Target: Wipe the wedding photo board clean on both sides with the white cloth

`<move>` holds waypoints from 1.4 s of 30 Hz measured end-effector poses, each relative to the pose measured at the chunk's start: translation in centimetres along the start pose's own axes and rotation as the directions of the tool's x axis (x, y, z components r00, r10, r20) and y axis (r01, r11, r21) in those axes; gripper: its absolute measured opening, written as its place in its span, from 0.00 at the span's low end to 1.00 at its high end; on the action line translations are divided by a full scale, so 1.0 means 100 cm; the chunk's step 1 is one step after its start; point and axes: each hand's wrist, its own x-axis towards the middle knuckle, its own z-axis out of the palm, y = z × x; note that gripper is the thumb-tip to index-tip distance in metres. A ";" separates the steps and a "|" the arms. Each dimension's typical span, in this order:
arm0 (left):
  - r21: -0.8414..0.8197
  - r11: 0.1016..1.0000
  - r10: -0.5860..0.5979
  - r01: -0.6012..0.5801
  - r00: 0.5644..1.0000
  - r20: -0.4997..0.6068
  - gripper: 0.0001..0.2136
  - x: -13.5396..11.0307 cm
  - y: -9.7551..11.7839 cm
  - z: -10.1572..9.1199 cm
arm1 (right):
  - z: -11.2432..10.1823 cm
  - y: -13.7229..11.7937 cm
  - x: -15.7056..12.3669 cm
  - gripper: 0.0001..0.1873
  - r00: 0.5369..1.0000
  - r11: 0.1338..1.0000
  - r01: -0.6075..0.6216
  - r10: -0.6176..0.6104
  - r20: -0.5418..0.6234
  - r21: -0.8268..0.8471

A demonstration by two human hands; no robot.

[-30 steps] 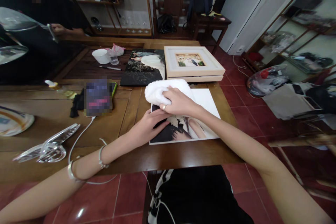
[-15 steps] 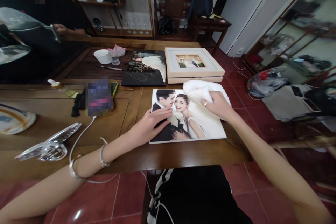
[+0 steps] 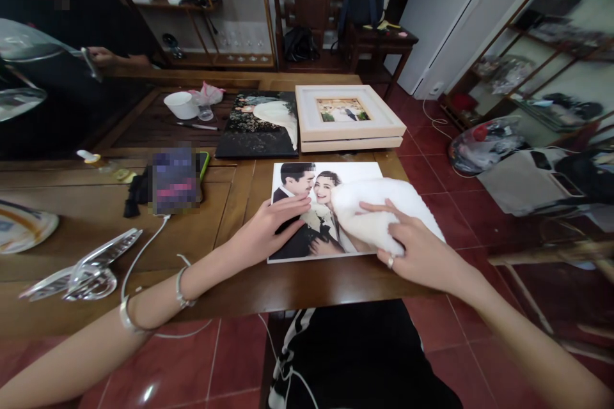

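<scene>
A large wedding photo print (image 3: 307,198) lies flat near the front edge of the wooden table (image 3: 215,204). My left hand (image 3: 268,230) rests flat on its left part, fingers stretched out, pressing it down. My right hand (image 3: 412,249) presses a white cloth (image 3: 378,211) against the print's right side, fingers curled over the cloth. The cloth covers the lower right part of the picture.
Behind the print lie a dark wedding photo (image 3: 259,124) and a stacked white picture frame (image 3: 348,118). A white cup (image 3: 181,104), a pen, a phone with a cable (image 3: 175,179), a clear dish (image 3: 81,271) and a plate (image 3: 22,230) sit to the left. Another person's hand (image 3: 100,54) shows at far left.
My right hand has swept the cloth from the print's top left, across its top right, down to the lower right. My left hand stayed flat on the print.
</scene>
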 end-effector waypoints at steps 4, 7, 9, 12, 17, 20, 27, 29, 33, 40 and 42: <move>-0.001 1.000 0.004 -0.004 1.000 0.000 0.16 -0.001 0.000 0.000 | -0.001 -0.031 -0.027 0.11 0.997 1.000 -0.021 0.021 0.078 -0.002; 0.004 1.000 0.005 -0.005 1.000 0.010 0.16 -0.001 0.000 0.000 | 0.000 -0.043 -0.036 0.09 0.994 1.000 -0.009 0.008 0.111 0.009; 0.003 1.000 -0.002 0.002 1.000 0.012 0.16 -0.001 0.000 0.000 | 0.001 -0.043 -0.034 0.07 0.995 1.000 -0.005 0.003 0.098 0.015; -0.009 1.000 -0.006 0.006 1.000 0.011 0.16 -0.001 0.000 0.000 | 0.004 -0.030 -0.019 0.05 0.999 0.999 -0.052 0.052 0.013 -0.014; -0.024 1.000 0.008 -0.008 1.000 0.012 0.16 -0.001 -0.001 0.000 | 0.003 0.003 0.030 0.10 0.986 0.987 -0.139 0.131 -0.103 -0.081; -0.014 1.000 0.008 -0.008 1.000 0.017 0.16 -0.001 -0.002 0.000 | 0.000 0.019 0.064 0.12 0.984 0.986 -0.135 0.121 -0.131 -0.101; 0.015 1.000 -0.004 0.004 1.000 0.020 0.16 -0.001 0.000 -0.001 | 0.018 0.023 0.096 0.04 0.988 0.997 0.006 -0.017 -0.151 -0.078; 0.010 1.000 0.001 -0.001 1.000 0.011 0.16 -0.001 0.000 -0.001 | 0.026 0.015 0.084 0.03 0.985 0.993 0.095 -0.103 -0.136 -0.067; 0.008 1.000 0.011 -0.011 1.000 0.003 0.15 0.000 0.000 -0.001 | 0.035 -0.009 0.039 0.06 0.967 0.969 0.246 -0.246 -0.072 -0.010; 0.005 1.000 0.026 -0.026 1.000 0.001 0.13 0.000 0.000 -0.001 | 0.034 -0.041 -0.030 0.07 0.954 0.955 0.297 -0.297 0.029 -0.005; 0.003 1.000 0.022 -0.022 1.000 0.005 0.13 0.000 0.000 0.000 | 0.034 -0.040 -0.033 0.07 0.953 0.953 0.303 -0.303 0.003 0.001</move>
